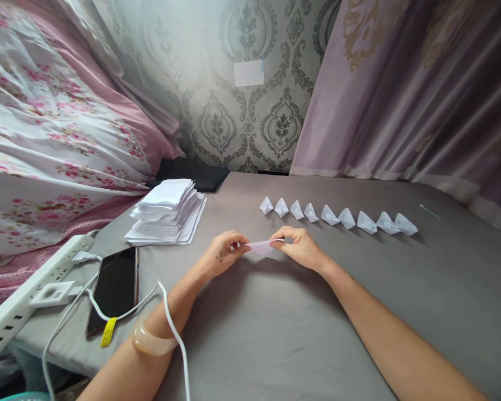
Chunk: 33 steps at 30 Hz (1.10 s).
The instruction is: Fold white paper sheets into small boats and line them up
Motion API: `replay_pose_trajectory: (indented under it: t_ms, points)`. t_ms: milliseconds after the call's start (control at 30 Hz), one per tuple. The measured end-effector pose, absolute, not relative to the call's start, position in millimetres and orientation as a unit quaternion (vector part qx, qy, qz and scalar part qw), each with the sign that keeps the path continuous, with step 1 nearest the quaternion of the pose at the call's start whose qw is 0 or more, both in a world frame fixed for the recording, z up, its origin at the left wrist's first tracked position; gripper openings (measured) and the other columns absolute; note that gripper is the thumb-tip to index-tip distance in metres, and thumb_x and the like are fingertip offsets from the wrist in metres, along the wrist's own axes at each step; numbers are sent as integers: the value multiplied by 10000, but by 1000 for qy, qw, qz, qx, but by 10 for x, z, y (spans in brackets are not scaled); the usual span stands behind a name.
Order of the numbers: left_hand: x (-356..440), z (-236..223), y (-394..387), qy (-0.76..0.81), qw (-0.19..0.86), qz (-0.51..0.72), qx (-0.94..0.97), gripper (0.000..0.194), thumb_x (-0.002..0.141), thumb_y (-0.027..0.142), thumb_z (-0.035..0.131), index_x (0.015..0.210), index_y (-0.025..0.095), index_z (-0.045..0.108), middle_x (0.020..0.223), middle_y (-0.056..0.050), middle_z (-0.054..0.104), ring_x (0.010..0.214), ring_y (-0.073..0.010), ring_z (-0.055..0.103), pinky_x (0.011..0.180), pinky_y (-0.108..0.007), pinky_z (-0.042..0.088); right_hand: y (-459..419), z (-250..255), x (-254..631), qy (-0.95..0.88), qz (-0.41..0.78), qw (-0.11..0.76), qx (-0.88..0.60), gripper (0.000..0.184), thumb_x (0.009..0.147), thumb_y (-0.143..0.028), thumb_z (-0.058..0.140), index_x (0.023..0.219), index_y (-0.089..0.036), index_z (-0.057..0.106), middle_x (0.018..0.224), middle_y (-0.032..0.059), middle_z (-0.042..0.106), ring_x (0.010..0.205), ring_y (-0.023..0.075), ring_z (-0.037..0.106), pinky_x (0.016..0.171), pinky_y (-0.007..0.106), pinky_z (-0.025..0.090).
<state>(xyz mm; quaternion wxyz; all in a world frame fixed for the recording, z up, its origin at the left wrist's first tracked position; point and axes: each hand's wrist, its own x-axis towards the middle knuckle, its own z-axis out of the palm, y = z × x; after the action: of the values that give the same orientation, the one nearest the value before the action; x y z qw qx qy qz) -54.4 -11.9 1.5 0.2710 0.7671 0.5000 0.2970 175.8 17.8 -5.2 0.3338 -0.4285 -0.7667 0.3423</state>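
A small folded paper piece (pixel 259 247) is pinched at both ends, low over the grey surface (pixel 275 334), near its middle. The left hand (pixel 222 255) is closed on the left tip with fingers curled in; the right hand (pixel 299 247) is clamped on the right tip between thumb and fingertips. So both grips are grasping the same paper, which is held stretched flat between them.

Just beyond the hands, a row of folded paper boats (pixel 338 216) is lined up, nine of them, running from behind the paper out to the right (evenly spaced, none touching the hands). To the left, a stack of white paper sheets (pixel 169 213) is piled, fanned loosely, well apart from the left hand. Nearer the left edge a dark phone (pixel 114 287) is laid face up, and a white cable (pixel 173 328) is draped over the left forearm, just past a pale bangle (pixel 152 341) worn at the wrist. A white power strip (pixel 25 295) is seen along the left edge, with plugs seated in it. A thin greenish stick (pixel 430 211) is left far right.

The surface is covered in grey cloth. Floral bedding (pixel 45 139) is heaped on the left, patterned wallpaper (pixel 234 111) is seen behind, and a mauve curtain (pixel 401 94) is hung on the right.
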Motion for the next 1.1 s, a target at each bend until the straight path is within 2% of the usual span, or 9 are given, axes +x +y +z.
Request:
replay_pose_trajectory:
  t_ms: [133, 233, 333, 400, 500, 600, 733, 867, 1100]
  points:
    - [-552, -23, -94, 474, 96, 322, 814, 159, 892, 284, 494, 831, 188, 605, 828, -38, 603, 796, -162, 500, 747, -282, 423, 180, -52, 1770, -812, 239, 352, -398, 103, 807, -253, 593, 781, -226, 688, 829, 7, 649, 808, 150, 576, 786, 300, 423]
    - [-584, -15, -102, 426, -47, 312, 848, 163, 918, 244, 445, 902, 176, 593, 905, -65, 612, 841, -178, 476, 794, -312, 418, 168, -51, 1784, -860, 62, 351, -366, 131, 841, -195, 559, 790, -214, 678, 800, 13, 643, 782, 149, 542, 823, 329, 374]
    - [-594, 10, -123, 391, -145, 244, 876, 202, 928, 204, 398, 868, 162, 586, 883, -72, 602, 797, -186, 454, 748, -328, 400, 140, -65, 1778, -885, -104, 318, -325, 196, 871, -147, 490, 772, -186, 656, 796, 38, 640, 786, 162, 503, 837, 342, 342]
    - [-581, 16, -132, 379, -169, 186, 891, 242, 931, 193, 370, 807, 158, 575, 839, -74, 585, 772, -192, 447, 708, -334, 384, 116, -85, 1762, -894, -153, 282, -313, 232, 876, -121, 457, 743, -173, 640, 791, 50, 632, 781, 164, 485, 839, 340, 334]
    - [-558, -16, -133, 370, -131, 124, 912, 263, 927, 186, 355, 768, 157, 563, 806, -75, 563, 769, -197, 453, 692, -331, 383, 73, -118, 1743, -917, -140, 209, -310, 254, 876, -104, 437, 719, -166, 626, 779, 58, 615, 781, 166, 475, 821, 332, 332]
    - [-563, -92, -120, 399, -20, 132, 907, 239, 918, 210, 386, 787, 158, 579, 816, -74, 566, 809, -195, 475, 705, -306, 406, 30, -134, 1753, -922, -56, 170, -342, 232, 885, -142, 448, 762, -171, 643, 804, 53, 614, 793, 164, 484, 767, 311, 342]
    - [-586, -187, -94, 475, 123, 188, 851, 203, 887, 268, 466, 790, 184, 623, 826, -57, 599, 848, -196, 505, 717, -286, 419, 17, -140, 1784, -872, 113, 204, -430, 196, 872, -247, 513, 762, -199, 668, 870, 27, 624, 795, 145, 524, 732, 281, 371]
    - [-576, -196, -73, 546, 194, 216, 786, 221, 830, 344, 537, 758, 181, 669, 809, -60, 602, 808, -196, 531, 721, -299, 419, 73, -157, 1788, -790, 253, 236, -506, 200, 829, -319, 553, 723, -213, 685, 940, 14, 626, 723, 116, 549, 678, 260, 400]
    - [-542, -126, -67, 618, 254, 197, 718, 284, 782, 379, 543, 769, 141, 697, 834, -70, 580, 805, -196, 544, 714, -295, 420, 148, -172, 1769, -747, 278, 231, -559, 245, 779, -361, 570, 625, -187, 649, 1007, 37, 605, 749, 130, 557, 718, 286, 404]
